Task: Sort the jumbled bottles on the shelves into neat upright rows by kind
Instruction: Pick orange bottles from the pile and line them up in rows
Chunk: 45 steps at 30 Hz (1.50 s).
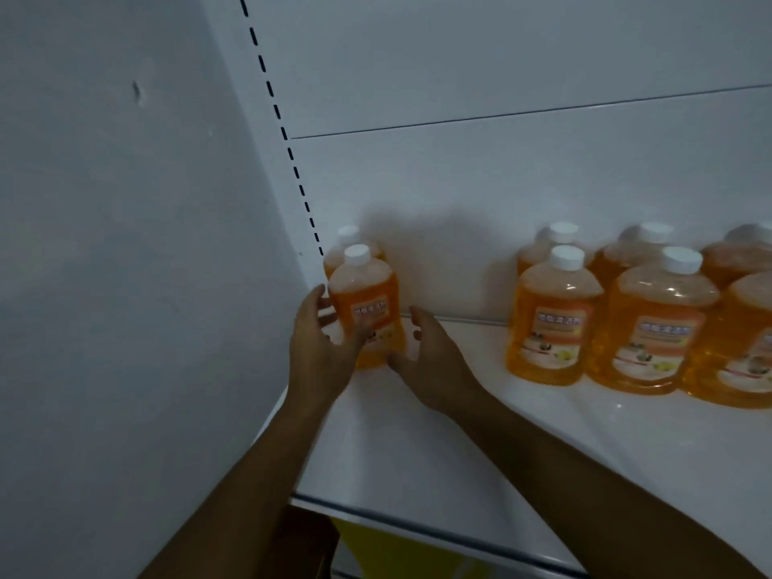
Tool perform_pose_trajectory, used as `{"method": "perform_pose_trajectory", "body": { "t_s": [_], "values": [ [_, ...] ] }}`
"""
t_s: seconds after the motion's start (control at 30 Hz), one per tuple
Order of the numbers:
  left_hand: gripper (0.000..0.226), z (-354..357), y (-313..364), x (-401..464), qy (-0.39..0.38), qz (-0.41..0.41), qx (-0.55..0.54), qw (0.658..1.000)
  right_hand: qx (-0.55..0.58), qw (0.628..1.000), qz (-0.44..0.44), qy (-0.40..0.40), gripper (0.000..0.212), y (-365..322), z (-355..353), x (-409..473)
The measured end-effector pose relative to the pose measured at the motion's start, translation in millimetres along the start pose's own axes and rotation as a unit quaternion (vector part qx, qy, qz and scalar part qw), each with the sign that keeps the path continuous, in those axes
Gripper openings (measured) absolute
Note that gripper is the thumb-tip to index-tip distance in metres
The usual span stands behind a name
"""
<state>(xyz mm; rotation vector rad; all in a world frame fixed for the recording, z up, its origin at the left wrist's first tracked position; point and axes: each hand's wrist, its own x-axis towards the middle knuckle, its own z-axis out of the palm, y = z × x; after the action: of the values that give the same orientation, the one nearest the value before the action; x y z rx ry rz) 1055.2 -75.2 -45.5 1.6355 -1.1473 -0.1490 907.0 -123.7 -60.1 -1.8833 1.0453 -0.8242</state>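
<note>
An orange bottle (367, 302) with a white cap stands upright at the left end of the white shelf (459, 445). My left hand (321, 353) grips it from the left, thumb across the label and fingers behind. My right hand (430, 361) is just right of the bottle with its fingers loosely curved and apart from it; the thumb is close to the bottle's lower right side. A second orange bottle (350, 240) stands directly behind the gripped one, mostly hidden. Several more orange bottles (551, 319) stand upright in two rows at the right.
A grey wall (125, 244) closes off the shelf's left end, beside a slotted upright (288, 152). A bare stretch of shelf lies between the left bottles and the right group. Something yellow (401, 553) shows below the shelf's front edge.
</note>
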Motion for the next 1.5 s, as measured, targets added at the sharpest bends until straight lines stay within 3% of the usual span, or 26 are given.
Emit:
{"method": "perform_pose_trajectory", "body": {
  "t_s": [0.1,0.17,0.27,0.4,0.53,0.77,0.87,1.0,1.13,1.23,1.4,1.5],
  "values": [
    [0.064,-1.0,-5.7,11.9,-0.041,0.049,-0.014,0.998,0.035,0.999,-0.005,0.009,0.044,-0.3,14.8,10.9],
    [0.059,0.8,-5.9,17.7,-0.061,0.067,-0.033,0.995,0.02,0.998,-0.016,0.063,0.035,5.5,20.7,14.1],
    [0.059,11.2,-4.2,22.0,-0.106,0.074,-0.066,0.989,-0.015,0.991,0.006,0.129,0.038,14.3,20.0,15.6],
    [0.052,36.9,9.6,25.7,-0.171,0.084,-0.132,0.973,-0.044,0.986,0.008,0.163,0.055,27.5,4.1,5.9],
    [0.046,63.1,27.3,34.7,-0.212,0.079,-0.185,0.956,-0.054,0.977,0.025,0.203,0.055,8.4,-17.9,-8.8],
    [0.036,104.9,27.3,47.8,-0.246,0.038,-0.201,0.948,-0.072,0.973,0.096,0.196,0.062,4.3,-28.7,-7.5],
    [0.049,111.5,28.9,46.3,-0.246,0.061,-0.2,0.947,-0.093,0.976,0.073,0.185,0.068,2.0,-23.2,-11.1],
    [0.049,115.2,29.9,46.3,-0.225,0.09,-0.158,0.957,-0.103,0.976,0.038,0.188,0.078,8.7,-19.8,-16.4],
    [0.051,111.8,30.5,39.9,-0.2,0.133,-0.082,0.967,-0.097,0.974,0.047,0.198,0.052,16.6,-19.6,-24.0],
    [0.044,94.1,36.3,28.6,-0.166,0.15,-0.061,0.973,-0.092,0.982,0.029,0.164,0.043,15.1,-20.3,-21.5],
    [0.014,50.5,20.8,24.0,-0.084,0.211,-0.028,0.974,-0.089,0.992,0.02,0.087,0.058,4.7,-9.4,0.7],
    [0.01,21.8,9.0,28.5,-0.019,0.18,-0.033,0.983,-0.068,0.996,0.014,0.061,0.064,-1.7,2.6,22.2]
  ]
}}
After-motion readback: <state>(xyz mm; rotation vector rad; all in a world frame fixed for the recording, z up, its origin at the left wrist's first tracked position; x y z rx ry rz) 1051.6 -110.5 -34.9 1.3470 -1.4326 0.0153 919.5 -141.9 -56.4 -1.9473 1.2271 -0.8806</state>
